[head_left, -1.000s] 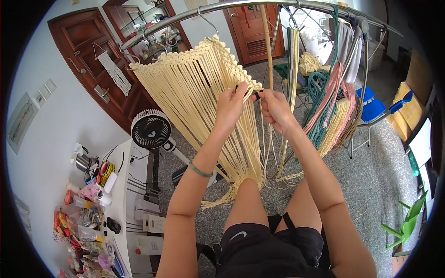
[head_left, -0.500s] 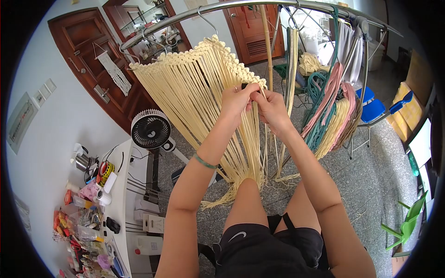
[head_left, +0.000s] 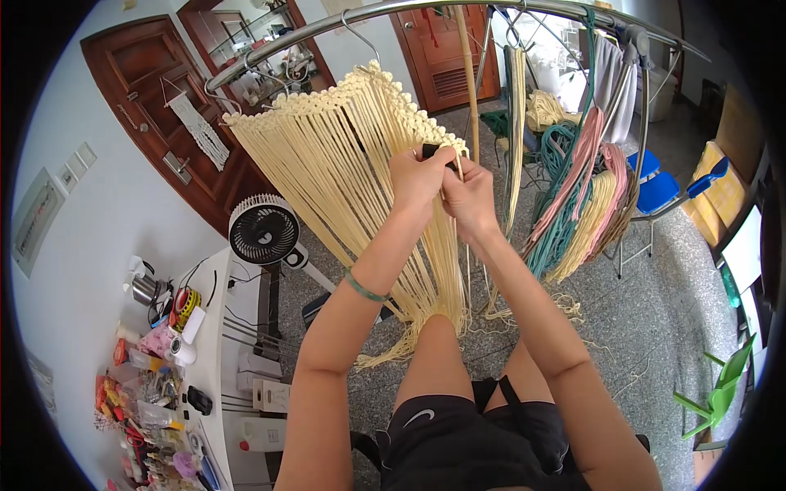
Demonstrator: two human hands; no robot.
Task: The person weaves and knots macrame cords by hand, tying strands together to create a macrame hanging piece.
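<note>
A cream macrame hanging (head_left: 327,135) with a knotted, bobbled upper edge is hooked on a curved metal rail (head_left: 401,8). Its long loose cords run down to the floor around my leg. My left hand (head_left: 417,176) is closed just below the right end of the knotted edge, with cords at its fingers. A small black thing (head_left: 429,150) shows at that thumb; its kind is unclear. Close against it, my right hand (head_left: 471,196) pinches a cream cord (head_left: 460,168) hanging from the last knots. The fingertips of both hands partly cover each other.
Bundles of teal, pink and cream cord (head_left: 565,192) hang at the right. A white fan (head_left: 264,229) stands left of the hanging. Further left is a cluttered white table (head_left: 209,327). A blue chair (head_left: 657,192) and a green stool (head_left: 725,389) stand at the right.
My right hand has turned and drawn in slightly leftward and down beside the left. More of the black thing now shows at my left thumb.
</note>
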